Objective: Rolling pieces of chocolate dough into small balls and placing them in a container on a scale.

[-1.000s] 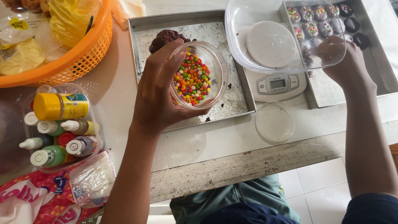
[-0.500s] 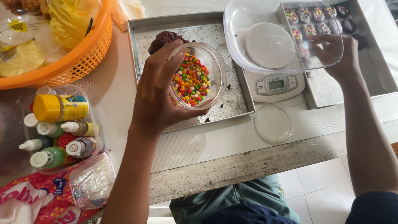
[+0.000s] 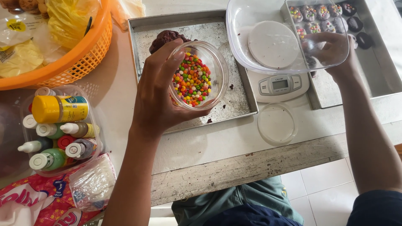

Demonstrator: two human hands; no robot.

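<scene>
- The left hand [image 3: 161, 98] is wrapping its fingers around a clear round tub of coloured candies [image 3: 197, 75], holding it above the grey baking tray [image 3: 142, 29].
- The right hand [image 3: 333, 52] is reaching behind a clear plastic bowl [image 3: 251, 21] on the white scale [image 3: 278, 86], right of that tray; whether it is gripping anything I cannot tell.
- Left of the tray, an orange basket [image 3: 79, 62] is holding yellow bags.
- Below the basket, a clear tub of colouring bottles [image 3: 58, 125] is sitting.
- A clear lid [image 3: 277, 124] is lying near the worktop's edge, right of the tray.

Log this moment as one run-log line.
left hand: holds clear tub of coloured candies over baking tray | right hand: behind clear container, at tray of decorated cookies, grip unclear
</scene>
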